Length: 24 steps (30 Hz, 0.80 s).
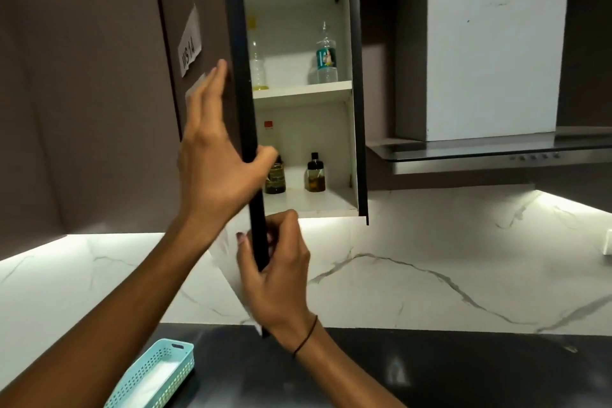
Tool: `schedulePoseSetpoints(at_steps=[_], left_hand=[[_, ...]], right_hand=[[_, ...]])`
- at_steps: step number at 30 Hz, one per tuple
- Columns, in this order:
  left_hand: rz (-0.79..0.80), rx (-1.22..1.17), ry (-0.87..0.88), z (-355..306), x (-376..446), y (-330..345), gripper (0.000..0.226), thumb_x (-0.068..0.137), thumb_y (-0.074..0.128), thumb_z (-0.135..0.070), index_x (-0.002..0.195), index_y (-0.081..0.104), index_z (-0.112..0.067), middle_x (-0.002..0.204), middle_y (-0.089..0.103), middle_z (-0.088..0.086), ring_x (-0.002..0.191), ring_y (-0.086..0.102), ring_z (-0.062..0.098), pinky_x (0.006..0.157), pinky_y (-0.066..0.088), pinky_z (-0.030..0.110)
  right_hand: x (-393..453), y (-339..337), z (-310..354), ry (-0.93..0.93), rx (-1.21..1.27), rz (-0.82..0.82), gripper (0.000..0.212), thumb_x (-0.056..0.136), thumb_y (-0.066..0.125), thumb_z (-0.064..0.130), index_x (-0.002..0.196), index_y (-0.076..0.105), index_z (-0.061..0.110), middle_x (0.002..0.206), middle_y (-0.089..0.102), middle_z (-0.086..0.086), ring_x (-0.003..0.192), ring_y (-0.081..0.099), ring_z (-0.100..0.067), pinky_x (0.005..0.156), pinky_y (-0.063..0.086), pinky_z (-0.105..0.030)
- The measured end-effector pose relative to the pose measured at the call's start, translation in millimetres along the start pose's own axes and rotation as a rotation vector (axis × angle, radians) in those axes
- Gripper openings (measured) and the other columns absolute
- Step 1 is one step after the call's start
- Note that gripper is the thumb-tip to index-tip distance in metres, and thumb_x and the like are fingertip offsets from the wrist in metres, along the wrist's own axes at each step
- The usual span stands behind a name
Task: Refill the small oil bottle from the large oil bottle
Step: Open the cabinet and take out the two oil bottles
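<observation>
A wall cabinet stands open, its dark door (243,76) seen edge-on. My left hand (215,156) grips the door's edge at mid height, thumb wrapped round it. My right hand (275,272) holds the door's lower corner. On the upper shelf (304,89) a tall clear bottle with a yellow cap (256,66) holds a little yellow oil, partly hidden by the door. A clear bottle with a teal label (327,58) stands to its right. On the bottom shelf sit two small dark-capped oil bottles, one (315,174) in the open and one (275,177) behind my left thumb.
A light blue perforated basket (155,374) lies on the black counter (430,368) at the lower left. A marble backsplash (430,258) runs behind. A steel range hood (480,152) juts out right of the cabinet. A paper label (191,43) is stuck on the door's front.
</observation>
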<state>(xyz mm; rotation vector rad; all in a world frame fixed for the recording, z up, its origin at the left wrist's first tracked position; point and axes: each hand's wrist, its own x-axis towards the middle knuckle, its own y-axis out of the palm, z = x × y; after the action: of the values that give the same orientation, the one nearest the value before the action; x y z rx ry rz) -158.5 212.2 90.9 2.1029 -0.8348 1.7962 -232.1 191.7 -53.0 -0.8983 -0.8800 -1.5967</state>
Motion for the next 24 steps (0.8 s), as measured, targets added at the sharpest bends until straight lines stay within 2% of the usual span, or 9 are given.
schedulePoseSetpoints(at_steps=[1, 4, 5, 8, 13, 16, 19, 24], left_hand=[[-0.012, -0.010, -0.008, 4, -2, -14, 0.102, 0.082, 0.080, -0.019, 0.168, 0.025, -0.024, 0.164, 0.036, 0.002, 0.147, 0.041, 0.014, 0.114, 0.048, 0.032], [-0.052, -0.030, -0.056, 16, -7, -54, 0.098, 0.083, 0.082, -0.011, 0.166, 0.032, -0.027, 0.158, 0.044, -0.003, 0.142, 0.046, 0.006, 0.106, 0.052, 0.018], [-0.064, -0.032, -0.071, 21, -8, -67, 0.096, 0.083, 0.082, -0.009, 0.165, 0.035, -0.027, 0.157, 0.046, -0.004, 0.142, 0.047, 0.006, 0.105, 0.052, 0.017], [-0.114, -0.042, -0.117, 42, -13, -101, 0.084, 0.086, 0.081, -0.008, 0.160, 0.043, -0.027, 0.153, 0.054, -0.007, 0.139, 0.055, 0.010, 0.105, 0.056, 0.028], [-0.267, 0.025, -0.121, 76, -22, -146, 0.049, 0.099, 0.076, -0.024, 0.145, 0.062, -0.015, 0.129, 0.067, -0.010, 0.113, 0.066, -0.006, 0.102, 0.054, 0.019], [-0.303, 0.030, -0.169, 92, -25, -168, 0.044, 0.102, 0.072, -0.025, 0.144, 0.063, -0.015, 0.124, 0.069, -0.012, 0.108, 0.067, -0.008, 0.098, 0.054, 0.016], [-0.305, 0.014, -0.200, 107, -24, -184, 0.042, 0.103, 0.070, -0.022, 0.144, 0.063, -0.015, 0.120, 0.067, -0.024, 0.108, 0.067, -0.010, 0.096, 0.054, 0.014], [-0.317, 0.014, -0.235, 132, -24, -205, 0.043, 0.104, 0.068, -0.024, 0.146, 0.061, -0.015, 0.129, 0.070, -0.007, 0.109, 0.068, -0.008, 0.098, 0.053, 0.014]], right_hand=[[-4, 9, 6, -0.009, 0.018, 0.029, 0.026, 0.096, 0.069, 0.028, 0.103, 0.046, 0.020, 0.089, 0.053, 0.002, 0.076, 0.055, -0.014, 0.063, 0.050, -0.037], [-16, 36, 25, -0.023, 0.081, 0.115, 0.031, 0.092, 0.072, 0.027, 0.106, 0.045, 0.018, 0.088, 0.051, 0.004, 0.074, 0.054, -0.014, 0.063, 0.049, -0.043], [-20, 45, 33, -0.025, 0.107, 0.137, 0.033, 0.090, 0.073, 0.025, 0.106, 0.046, 0.016, 0.087, 0.049, 0.008, 0.074, 0.053, -0.011, 0.063, 0.049, -0.042], [-28, 71, 55, -0.051, 0.181, 0.208, 0.039, 0.085, 0.078, 0.020, 0.108, 0.047, 0.010, 0.087, 0.041, 0.018, 0.072, 0.047, -0.004, 0.065, 0.047, -0.034], [-39, 119, 80, -0.128, 0.197, 0.308, 0.043, 0.087, 0.078, 0.026, 0.114, 0.048, 0.010, 0.096, 0.049, 0.001, 0.079, 0.051, -0.015, 0.068, 0.049, -0.036], [-46, 149, 92, -0.149, 0.204, 0.350, 0.046, 0.089, 0.077, 0.025, 0.121, 0.047, 0.011, 0.103, 0.053, -0.003, 0.085, 0.054, -0.018, 0.070, 0.051, -0.035], [-51, 175, 98, -0.150, 0.197, 0.390, 0.049, 0.090, 0.077, 0.025, 0.126, 0.048, 0.010, 0.111, 0.057, -0.005, 0.089, 0.057, -0.019, 0.075, 0.049, -0.031], [-57, 205, 101, -0.160, 0.188, 0.428, 0.047, 0.092, 0.074, 0.026, 0.129, 0.051, 0.007, 0.116, 0.054, -0.005, 0.094, 0.056, -0.019, 0.075, 0.050, -0.033]])
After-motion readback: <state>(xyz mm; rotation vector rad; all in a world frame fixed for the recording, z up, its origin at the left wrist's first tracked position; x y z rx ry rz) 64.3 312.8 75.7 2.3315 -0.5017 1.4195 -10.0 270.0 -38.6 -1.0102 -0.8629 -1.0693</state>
